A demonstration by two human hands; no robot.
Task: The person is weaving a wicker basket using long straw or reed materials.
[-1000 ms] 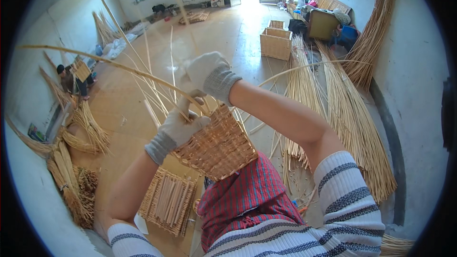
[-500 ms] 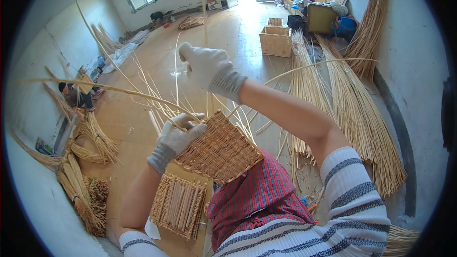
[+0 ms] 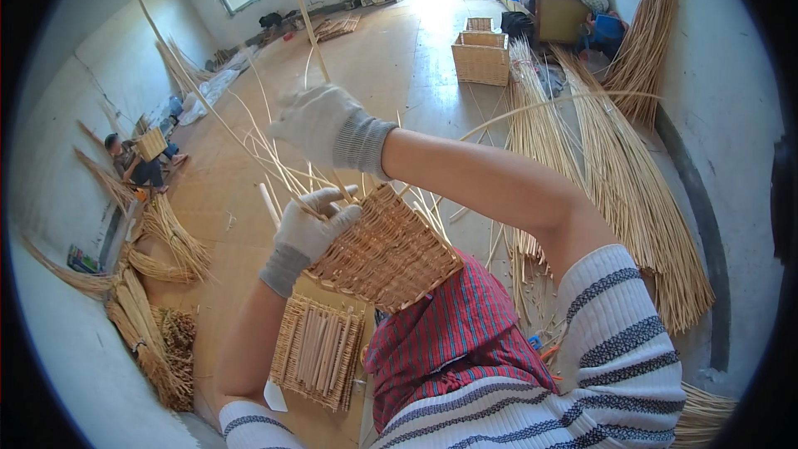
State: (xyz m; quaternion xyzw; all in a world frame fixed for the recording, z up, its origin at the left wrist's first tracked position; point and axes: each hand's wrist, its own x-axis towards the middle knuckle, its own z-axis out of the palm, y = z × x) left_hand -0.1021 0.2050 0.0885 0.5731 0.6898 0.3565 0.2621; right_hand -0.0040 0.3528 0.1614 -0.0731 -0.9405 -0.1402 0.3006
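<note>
2 gloved hands up: I see my left hand (image 3: 309, 229) clamped on the woven basket's (image 3: 389, 254) rim over my lap, right hand (image 3: 320, 125) above it, fingers closed around a willow rod (image 3: 303, 12).

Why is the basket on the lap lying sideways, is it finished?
Tipped and unfinished: the wicker basket lies tilted on the lap, loose willow rods sticking out past its rim, left hand steadying it.

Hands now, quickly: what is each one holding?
Left hand: holding the basket rim.
Right hand: closed on a reed, pulling it upward.
</note>
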